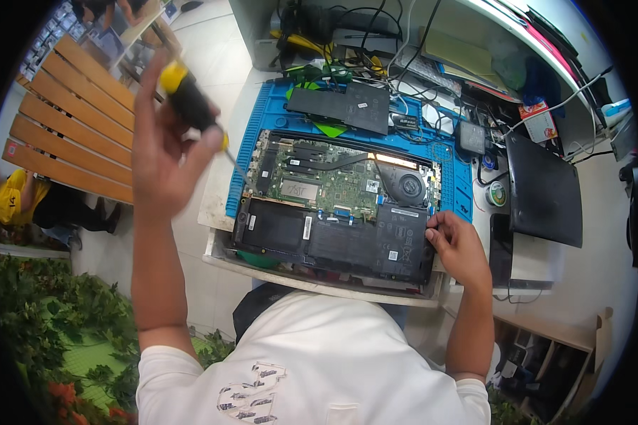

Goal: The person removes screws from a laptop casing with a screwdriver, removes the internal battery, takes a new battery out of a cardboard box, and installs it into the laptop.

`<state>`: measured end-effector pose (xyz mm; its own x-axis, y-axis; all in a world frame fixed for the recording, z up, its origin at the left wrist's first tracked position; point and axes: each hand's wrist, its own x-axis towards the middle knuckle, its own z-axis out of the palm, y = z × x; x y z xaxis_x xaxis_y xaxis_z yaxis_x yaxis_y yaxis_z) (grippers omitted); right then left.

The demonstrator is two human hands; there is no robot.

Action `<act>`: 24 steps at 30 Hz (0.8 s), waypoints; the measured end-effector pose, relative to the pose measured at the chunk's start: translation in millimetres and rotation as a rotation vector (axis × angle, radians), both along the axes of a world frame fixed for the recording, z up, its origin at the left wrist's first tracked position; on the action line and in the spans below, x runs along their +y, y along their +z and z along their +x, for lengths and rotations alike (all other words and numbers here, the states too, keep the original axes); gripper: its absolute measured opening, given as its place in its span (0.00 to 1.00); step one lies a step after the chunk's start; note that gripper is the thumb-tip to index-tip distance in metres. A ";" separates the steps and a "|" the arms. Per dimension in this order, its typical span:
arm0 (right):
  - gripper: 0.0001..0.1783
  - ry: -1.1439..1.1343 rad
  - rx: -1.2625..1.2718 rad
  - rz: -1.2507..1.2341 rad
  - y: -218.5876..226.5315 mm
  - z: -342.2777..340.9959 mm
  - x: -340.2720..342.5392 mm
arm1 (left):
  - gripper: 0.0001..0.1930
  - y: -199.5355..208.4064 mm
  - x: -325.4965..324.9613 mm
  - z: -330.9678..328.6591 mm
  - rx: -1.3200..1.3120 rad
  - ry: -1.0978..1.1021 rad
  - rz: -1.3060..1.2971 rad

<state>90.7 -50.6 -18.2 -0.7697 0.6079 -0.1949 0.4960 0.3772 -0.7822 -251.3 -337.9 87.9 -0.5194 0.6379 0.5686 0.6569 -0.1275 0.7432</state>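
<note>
Head view: left hand (166, 152), blurred, grips a screwdriver (193, 106); shaft slants down and right from it to the near side of the opened laptop (337, 214). Tip contact: cannot tell. Right hand (457, 244): fingers curled at the laptop's edge, grip on it unclear; battery (402, 244) just left of them. Risks: slanted shaft could slip and scratch the circuit board (347, 185); weak bracing could let the laptop shift.

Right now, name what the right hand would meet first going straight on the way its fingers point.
The right hand would likely meet the opened laptop first, at its right edge; whether they touch now is unclear.
</note>
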 end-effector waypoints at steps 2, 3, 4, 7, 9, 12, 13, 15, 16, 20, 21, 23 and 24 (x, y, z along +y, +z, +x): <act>0.07 -0.007 0.001 0.000 -1.0 -0.4 0.2 | 0.54 -12.2 -5.2 41.7 -0.113 -0.067 0.097; 0.07 -0.008 0.001 0.002 -1.0 -0.8 -0.1 | 0.56 -25.1 -8.0 55.5 -0.153 -0.130 0.140; 0.07 -0.003 0.016 -0.011 -1.9 -0.5 0.2 | 0.56 -36.5 -12.1 72.2 -0.151 -0.128 0.106; 0.08 0.001 0.040 -0.021 -3.9 0.9 1.7 | 0.56 -61.3 -14.9 82.8 -0.112 -0.160 0.076; 0.08 -0.002 0.034 -0.021 -0.9 0.0 -0.1 | 0.54 -68.4 -14.1 81.7 -0.065 -0.194 0.062; 0.08 -0.020 0.049 -0.044 -2.3 1.1 -0.7 | 0.53 -72.5 -13.1 83.2 -0.076 -0.204 0.025; 0.08 -0.018 0.051 -0.038 -2.3 1.3 -0.9 | 0.53 -72.0 -13.0 83.8 -0.074 -0.201 0.026; 0.08 -0.011 0.054 -0.026 -2.1 1.0 -1.1 | 0.53 -70.5 -13.0 84.7 -0.070 -0.192 0.027; 0.08 -0.011 0.050 -0.029 -1.4 0.8 -1.2 | 0.53 -70.6 -13.2 84.4 -0.062 -0.183 0.035; 0.07 -0.012 0.041 -0.039 0.2 0.5 -1.8 | 0.53 -72.2 -14.1 84.2 -0.065 -0.175 0.039; 0.07 -0.014 0.042 -0.040 0.3 0.3 -1.7 | 0.53 -72.2 -14.2 84.3 -0.074 -0.181 0.034; 0.08 -0.017 0.042 -0.043 -0.3 0.4 -1.2 | 0.53 -73.7 -14.3 84.7 -0.058 -0.171 0.035; 0.08 -0.019 0.041 -0.045 -0.6 0.9 -1.0 | 0.52 -74.7 -14.3 85.1 -0.050 -0.167 0.035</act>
<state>91.6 -51.6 -18.8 -0.7659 0.6140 -0.1907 0.4699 0.3321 -0.8178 -166.2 -352.2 13.2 -0.4363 0.6979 0.5680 0.5866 -0.2580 0.7677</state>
